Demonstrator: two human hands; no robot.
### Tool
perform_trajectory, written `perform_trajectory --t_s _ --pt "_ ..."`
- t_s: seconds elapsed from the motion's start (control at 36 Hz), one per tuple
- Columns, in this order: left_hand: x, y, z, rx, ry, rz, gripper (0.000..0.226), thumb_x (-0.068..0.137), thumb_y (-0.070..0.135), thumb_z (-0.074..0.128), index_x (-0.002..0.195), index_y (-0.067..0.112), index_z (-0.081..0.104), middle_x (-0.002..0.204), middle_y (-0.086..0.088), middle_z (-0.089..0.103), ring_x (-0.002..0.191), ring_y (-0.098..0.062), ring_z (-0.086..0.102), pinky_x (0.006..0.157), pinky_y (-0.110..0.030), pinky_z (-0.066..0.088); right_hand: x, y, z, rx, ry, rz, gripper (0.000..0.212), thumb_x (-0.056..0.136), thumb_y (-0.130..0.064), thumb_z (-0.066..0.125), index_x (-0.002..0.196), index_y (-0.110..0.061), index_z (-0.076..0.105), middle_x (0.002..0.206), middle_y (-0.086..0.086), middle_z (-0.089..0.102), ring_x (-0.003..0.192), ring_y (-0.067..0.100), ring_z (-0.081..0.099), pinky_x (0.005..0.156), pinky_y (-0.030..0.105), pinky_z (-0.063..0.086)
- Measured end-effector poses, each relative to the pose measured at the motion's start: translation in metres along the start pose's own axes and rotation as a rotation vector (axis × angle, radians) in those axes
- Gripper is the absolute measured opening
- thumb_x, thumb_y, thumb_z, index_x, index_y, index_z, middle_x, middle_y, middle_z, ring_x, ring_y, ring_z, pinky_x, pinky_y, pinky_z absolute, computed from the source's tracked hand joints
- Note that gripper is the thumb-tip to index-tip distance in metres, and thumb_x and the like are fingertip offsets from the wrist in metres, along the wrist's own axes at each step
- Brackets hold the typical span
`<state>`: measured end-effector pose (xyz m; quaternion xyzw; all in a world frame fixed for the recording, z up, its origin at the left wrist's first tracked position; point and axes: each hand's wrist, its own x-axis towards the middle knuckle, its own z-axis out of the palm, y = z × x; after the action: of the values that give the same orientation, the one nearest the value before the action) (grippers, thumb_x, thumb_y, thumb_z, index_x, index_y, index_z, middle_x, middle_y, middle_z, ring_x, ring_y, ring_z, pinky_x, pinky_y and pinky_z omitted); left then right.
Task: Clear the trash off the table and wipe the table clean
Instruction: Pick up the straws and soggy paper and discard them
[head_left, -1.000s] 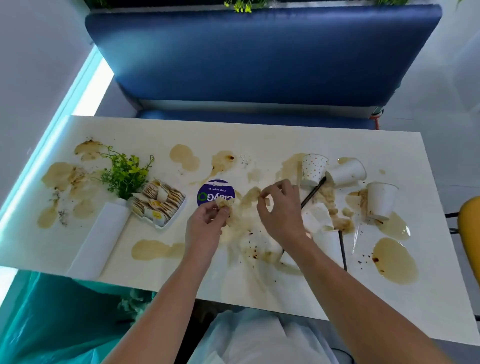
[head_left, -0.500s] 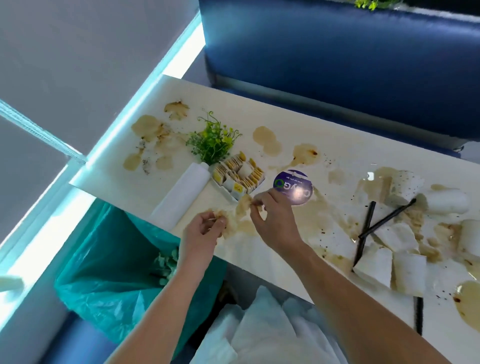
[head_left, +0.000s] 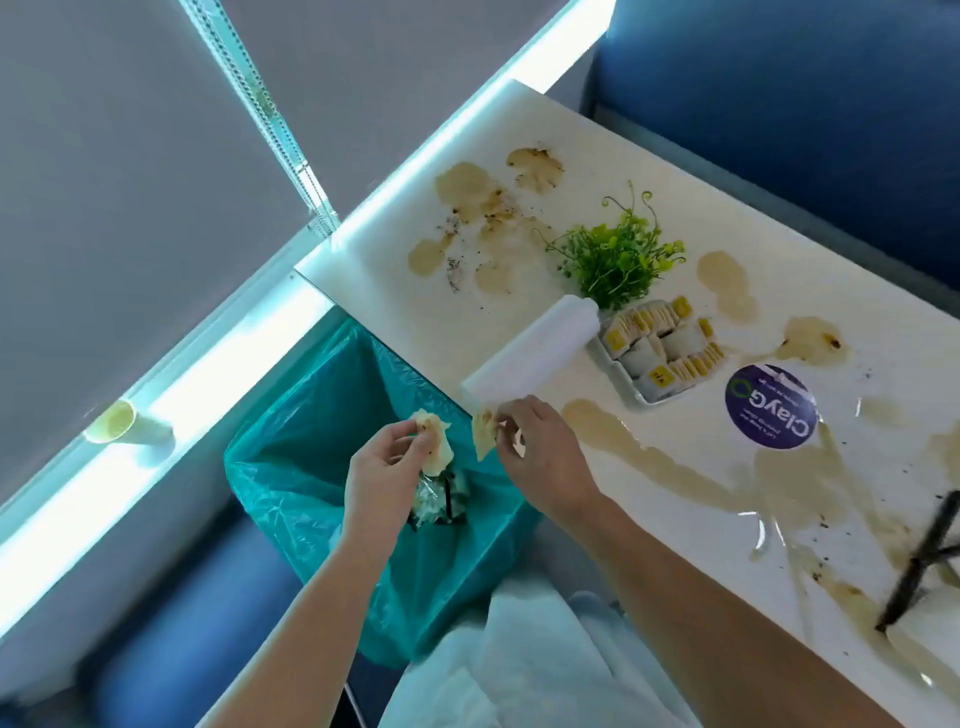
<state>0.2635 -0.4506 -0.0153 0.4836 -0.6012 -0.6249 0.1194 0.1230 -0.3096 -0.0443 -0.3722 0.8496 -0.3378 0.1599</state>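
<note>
Teal plastic lines an open bin (head_left: 291, 467) that stands on the floor against the near corner of a pale table (head_left: 395, 244). Both bare hands hang over the bin's mouth. The left hand (head_left: 387, 478) pinches a crumpled, brown-stained paper scrap (head_left: 435, 444) between thumb and fingertips, directly above trash already lying in the bin (head_left: 436, 501). The right hand (head_left: 540, 462) pinches a second stained scrap (head_left: 483, 435) in its curled fingertips, just at the table's edge.

On the table, just beyond the right hand, is a white cylinder (head_left: 535, 348) with a green leafy plant (head_left: 615, 257) at its far end. Beside it is a white tray of yellow-and-white sachets (head_left: 660, 353), and right of that a round purple sticker (head_left: 771, 399) lies flat on the surface. Brown liquid spills (head_left: 654, 462) spread across much of the tabletop, with dark specks among them. Black straws (head_left: 924, 556) lie crossed at the far right edge.

A paper cup (head_left: 117, 423) lies on its side on the bright window ledge to the left. A blue bench seat (head_left: 779, 104) runs behind the table.
</note>
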Motion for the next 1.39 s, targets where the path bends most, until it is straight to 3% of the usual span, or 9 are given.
perform_trajectory --t_s 0.08,0.19,0.39,0.56,0.64,0.83,1.08,1.22,1.39 --pt "0.011 -0.010 -0.024 -0.024 0.045 -0.035 0.012 0.095 0.030 0.073 0.107 0.028 0.076 0.094 0.001 0.079 0.085 -0.014 0.073 0.080 -0.032 0.057 0.008 -0.011 0.023 -0.012 -0.081 -0.026 0.014 0.096 -0.020 0.060 0.110 -0.021 0.062 0.101 -0.006 0.058 0.087 0.015 0.054 0.076 0.030 0.049" --pt "0.030 -0.025 -0.046 -0.014 0.109 -0.071 0.009 0.095 0.030 0.073 0.103 0.029 0.076 0.090 0.002 0.079 0.082 -0.014 0.073 0.079 -0.035 0.059 0.021 -0.022 0.051 -0.042 -0.135 -0.063 0.011 0.097 -0.019 0.061 0.107 -0.020 0.065 0.097 -0.005 0.055 0.084 0.013 0.052 0.074 0.025 0.045" --pt "0.058 -0.046 -0.070 0.049 0.173 -0.103 0.012 0.093 0.036 0.075 0.103 0.030 0.078 0.086 0.003 0.078 0.078 -0.014 0.072 0.077 -0.033 0.060 0.034 -0.042 0.090 -0.124 -0.175 -0.105 0.005 0.098 -0.019 0.058 0.098 -0.016 0.062 0.091 -0.001 0.051 0.069 0.021 0.049 0.059 0.040 0.047" --pt "0.077 -0.065 -0.077 0.100 0.184 -0.139 0.005 0.092 0.035 0.075 0.097 0.034 0.076 0.084 0.006 0.077 0.081 -0.018 0.073 0.075 -0.036 0.061 0.043 -0.049 0.116 -0.124 -0.225 -0.036 0.012 0.100 -0.021 0.054 0.095 -0.013 0.061 0.089 0.002 0.049 0.068 0.023 0.048 0.061 0.037 0.043" --pt "0.083 -0.071 -0.078 0.124 0.181 -0.159 0.008 0.093 0.032 0.074 0.100 0.034 0.074 0.086 0.008 0.077 0.080 -0.015 0.073 0.073 -0.035 0.060 0.046 -0.046 0.125 -0.116 -0.264 0.012 0.014 0.101 -0.022 0.054 0.101 -0.012 0.063 0.094 0.004 0.051 0.074 0.025 0.053 0.067 0.039 0.046" --pt "0.085 -0.084 -0.084 0.227 0.107 -0.228 0.032 0.093 0.035 0.072 0.125 0.033 0.064 0.103 0.015 0.073 0.096 -0.014 0.071 0.093 -0.043 0.057 0.045 -0.038 0.134 -0.181 -0.472 0.128 0.037 0.098 -0.020 0.053 0.134 -0.023 0.058 0.119 0.006 0.052 0.095 0.029 0.059 0.081 0.045 0.054" --pt "0.063 -0.069 -0.077 0.235 0.142 -0.130 0.026 0.095 0.039 0.070 0.120 0.033 0.067 0.104 0.018 0.072 0.095 -0.008 0.068 0.090 -0.040 0.057 0.029 -0.036 0.118 -0.121 -0.382 0.124 0.037 0.101 -0.021 0.050 0.138 -0.022 0.054 0.127 0.002 0.052 0.098 0.024 0.059 0.084 0.042 0.053" --pt "0.047 -0.047 -0.060 0.194 0.176 -0.022 0.021 0.095 0.039 0.070 0.115 0.033 0.069 0.100 0.014 0.072 0.091 -0.006 0.067 0.085 -0.034 0.056 0.016 -0.041 0.094 -0.042 -0.238 0.058 0.032 0.100 -0.018 0.054 0.131 -0.020 0.059 0.122 -0.002 0.057 0.075 0.009 0.052 0.083 0.032 0.051" --pt "0.028 -0.014 -0.026 0.155 0.139 0.099 0.015 0.096 0.035 0.070 0.111 0.034 0.070 0.097 0.009 0.072 0.076 -0.007 0.065 0.073 -0.028 0.056 -0.004 -0.042 0.049 0.018 -0.062 0.043 0.029 0.100 -0.018 0.057 0.128 -0.020 0.060 0.117 -0.006 0.059 0.071 0.003 0.052 0.079 0.029 0.054"
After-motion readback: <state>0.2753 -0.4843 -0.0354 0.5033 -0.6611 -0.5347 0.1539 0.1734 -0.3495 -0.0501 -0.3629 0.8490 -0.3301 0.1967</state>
